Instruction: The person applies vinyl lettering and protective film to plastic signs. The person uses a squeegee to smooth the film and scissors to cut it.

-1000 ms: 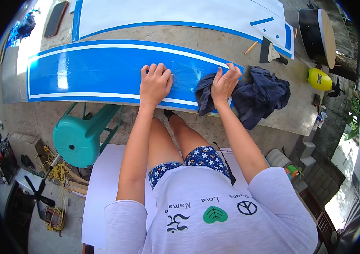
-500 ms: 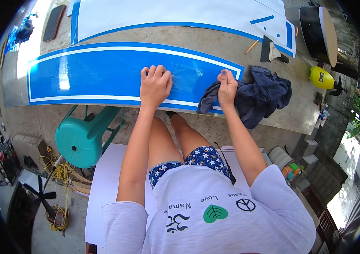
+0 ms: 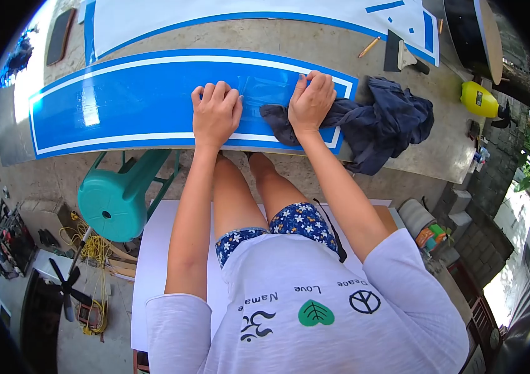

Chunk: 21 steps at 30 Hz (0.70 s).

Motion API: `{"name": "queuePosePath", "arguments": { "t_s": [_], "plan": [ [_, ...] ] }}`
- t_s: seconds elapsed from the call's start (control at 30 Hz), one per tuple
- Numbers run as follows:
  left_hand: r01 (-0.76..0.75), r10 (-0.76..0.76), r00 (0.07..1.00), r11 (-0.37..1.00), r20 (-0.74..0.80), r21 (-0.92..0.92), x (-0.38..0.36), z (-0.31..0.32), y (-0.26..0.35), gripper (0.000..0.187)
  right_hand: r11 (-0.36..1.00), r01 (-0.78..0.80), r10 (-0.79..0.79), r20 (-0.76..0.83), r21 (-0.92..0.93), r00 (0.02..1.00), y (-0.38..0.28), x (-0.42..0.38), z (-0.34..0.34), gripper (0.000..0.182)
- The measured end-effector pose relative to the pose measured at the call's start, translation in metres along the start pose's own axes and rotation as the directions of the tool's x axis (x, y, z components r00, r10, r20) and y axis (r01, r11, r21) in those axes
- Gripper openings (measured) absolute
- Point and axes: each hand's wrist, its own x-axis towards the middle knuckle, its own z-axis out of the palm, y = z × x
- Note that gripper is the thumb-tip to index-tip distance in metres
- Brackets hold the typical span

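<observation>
Nearest the person, the left hand (image 3: 216, 114) lies flat with fingers together, pressed on the blue sign panel (image 3: 134, 103) near its front edge. Just to its right, the right hand (image 3: 310, 101) is cupped over a dark cloth (image 3: 374, 121), pushing it onto the panel's right end. Between the hands sits a clear film patch (image 3: 263, 93). The panel's long axis runs left to right across the bench (image 3: 315, 50); the cloth trails off its right corner.

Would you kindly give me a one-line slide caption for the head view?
Left hand flat on a blue panel while the right hand presses a dark cloth onto it.
</observation>
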Motion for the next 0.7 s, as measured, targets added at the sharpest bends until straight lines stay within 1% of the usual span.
{"name": "queuePosePath", "arguments": {
  "t_s": [0.07,0.1,0.13,0.17,0.2,0.23,0.27,0.3,0.33,0.4,0.47,0.53,0.57,0.6,0.67,0.7],
  "plan": [
    [0.007,-0.006,1.0,1.0,-0.027,0.004,0.002,0.0,-0.001,0.012,0.992,-0.005,0.004,0.012,0.127,1.0,0.002,0.003,-0.004,0.016],
    [-0.011,0.012,0.999,1.0,-0.045,0.026,0.004,-0.002,-0.001,0.011,0.956,-0.076,0.075,0.016,0.282,0.997,0.007,0.001,-0.005,0.016],
    [-0.009,0.011,0.998,0.999,-0.058,0.037,0.004,-0.003,-0.003,0.011,0.889,-0.136,0.136,0.033,0.436,0.99,0.013,0.001,-0.005,0.017],
    [-0.009,0.01,0.998,1.0,-0.058,0.024,0.005,-0.004,-0.003,0.011,0.776,-0.236,0.263,0.04,0.584,0.964,0.007,0.005,-0.019,0.017],
    [-0.006,0.007,0.999,1.0,-0.048,0.007,0.004,-0.005,-0.003,0.012,0.815,-0.296,0.335,0.012,0.498,0.942,0.013,0.006,-0.026,0.018],
    [-0.001,0.002,1.0,1.0,-0.027,0.016,0.003,-0.005,-0.002,0.012,0.928,-0.243,0.283,-0.111,0.284,0.953,0.022,0.007,-0.032,0.018],
    [-0.001,0.001,1.0,1.0,-0.021,0.016,0.003,-0.004,-0.002,0.012,0.98,-0.195,0.201,-0.222,0.045,0.954,0.026,0.01,-0.037,0.019],
    [-0.005,0.006,0.999,1.0,-0.037,0.025,0.004,-0.002,-0.002,0.011,0.985,-0.166,0.15,-0.224,-0.052,0.963,0.035,0.007,-0.03,0.022],
    [-0.012,0.013,0.999,0.999,-0.05,0.034,0.003,-0.002,0.0,0.011,0.984,-0.172,0.155,-0.223,-0.057,0.962,0.039,0.002,-0.026,0.022],
    [-0.016,0.019,0.999,0.999,-0.047,0.047,0.006,-0.002,-0.003,0.011,0.963,-0.06,0.014,-0.176,-0.262,0.984,0.042,-0.001,-0.014,0.024],
    [-0.016,0.017,0.999,0.999,-0.031,0.037,0.0,-0.003,0.003,0.011,0.965,-0.075,0.035,-0.16,-0.252,0.987,0.046,-0.006,-0.02,0.026],
    [-0.014,0.015,1.0,0.999,-0.027,0.034,0.004,-0.004,0.0,0.012,0.99,-0.078,0.077,-0.008,-0.115,0.997,0.041,0.001,-0.026,0.027],
    [-0.018,0.02,0.999,0.999,-0.048,0.039,0.004,-0.003,0.0,0.012,0.993,-0.118,0.118,0.082,-0.001,0.99,0.037,-0.002,-0.033,0.028],
    [-0.012,0.014,0.999,0.999,-0.052,0.044,0.005,-0.004,-0.001,0.012,0.994,-0.112,0.112,0.084,0.004,0.99,0.026,-0.005,-0.041,0.028],
    [-0.009,0.01,1.0,1.0,-0.027,0.027,0.003,-0.003,-0.001,0.012,0.982,-0.044,-0.002,0.245,0.183,0.969,0.005,-0.018,-0.05,0.028],
    [-0.015,0.016,0.999,0.999,-0.036,0.029,0.003,-0.003,0.0,0.012,0.979,0.07,-0.126,0.297,0.191,0.947,0.005,-0.028,-0.047,0.031]
  ]
}}
